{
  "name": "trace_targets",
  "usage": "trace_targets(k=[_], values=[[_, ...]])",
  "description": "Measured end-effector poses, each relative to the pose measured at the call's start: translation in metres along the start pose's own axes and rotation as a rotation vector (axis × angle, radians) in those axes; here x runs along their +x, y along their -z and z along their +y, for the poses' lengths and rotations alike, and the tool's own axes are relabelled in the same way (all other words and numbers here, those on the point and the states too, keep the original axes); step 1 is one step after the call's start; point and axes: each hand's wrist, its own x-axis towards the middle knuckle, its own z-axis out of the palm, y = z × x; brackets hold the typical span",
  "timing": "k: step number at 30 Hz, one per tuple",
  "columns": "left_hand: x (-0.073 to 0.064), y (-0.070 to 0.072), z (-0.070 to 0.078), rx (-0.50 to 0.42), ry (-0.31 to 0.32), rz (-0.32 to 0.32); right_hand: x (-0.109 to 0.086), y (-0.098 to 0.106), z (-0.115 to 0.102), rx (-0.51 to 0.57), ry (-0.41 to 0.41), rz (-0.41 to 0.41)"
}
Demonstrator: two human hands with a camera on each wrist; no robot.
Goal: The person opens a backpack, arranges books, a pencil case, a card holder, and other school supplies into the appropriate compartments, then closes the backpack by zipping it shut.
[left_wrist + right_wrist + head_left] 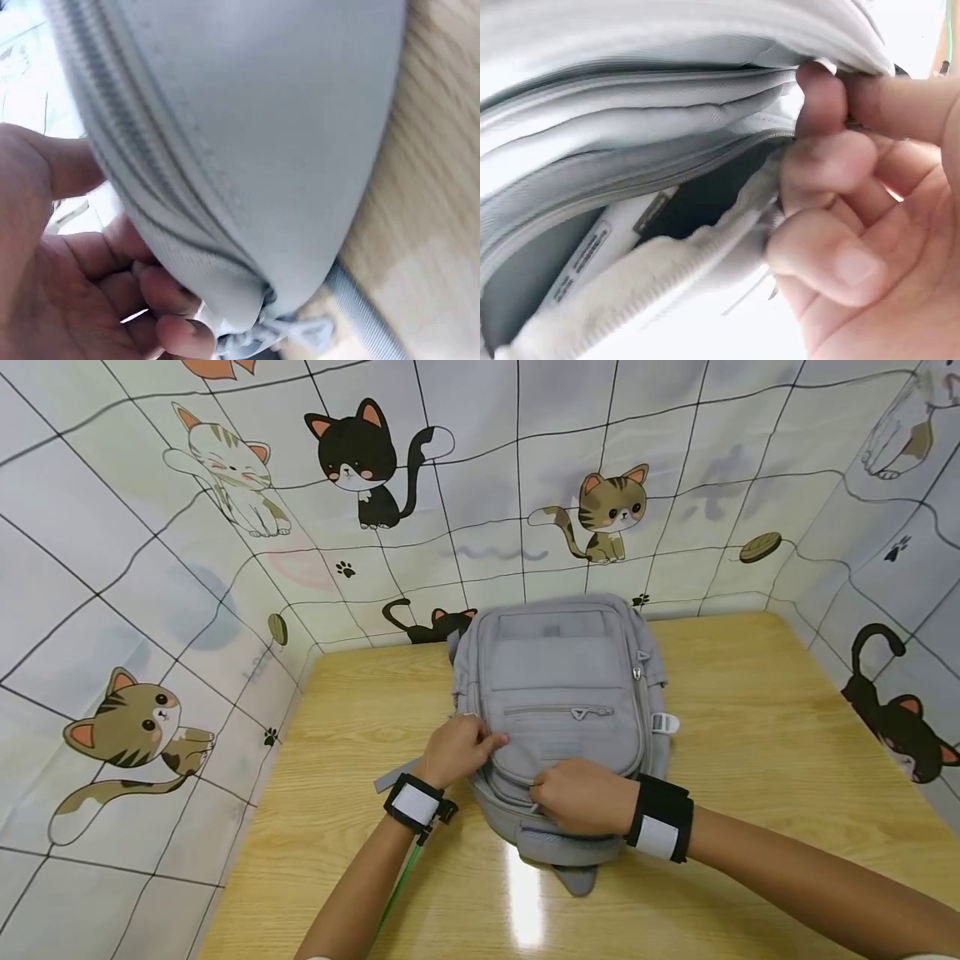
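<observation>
A grey backpack (558,660) lies on the table, its front panel facing up and its top handle end toward me. At its left edge, my left hand (459,747) holds the zippered side (142,142) between thumb and curled fingers. My right hand (581,793) is at the near end, where its thumb and forefinger pinch the zippered edge (855,64) of the front panel. Whether a zipper pull sits in that pinch is hidden. Below, in the right wrist view, a pocket gapes and shows a white printed item (581,259) inside.
The wooden table (750,710) stands against a cloth backdrop (487,460) with cartoon cats. A grey strap (393,774) sticks out left of the backpack, and a white buckle (664,723) sits on its right side. A green cord (397,889) runs along the left forearm.
</observation>
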Motion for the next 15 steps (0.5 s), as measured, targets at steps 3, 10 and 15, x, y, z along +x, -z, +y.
trace_targets(k=[3,10,15], values=[[-0.006,0.004,0.007,0.138,-0.174,0.075,-0.006,0.006,0.001,0.051,-0.030,-0.004],[-0.013,-0.003,0.033,0.226,-0.722,0.009,-0.013,0.016,0.006,0.131,-0.066,0.040],[-0.011,-0.013,0.037,0.312,-0.772,0.016,-0.015,0.012,0.010,0.124,-0.065,0.069]])
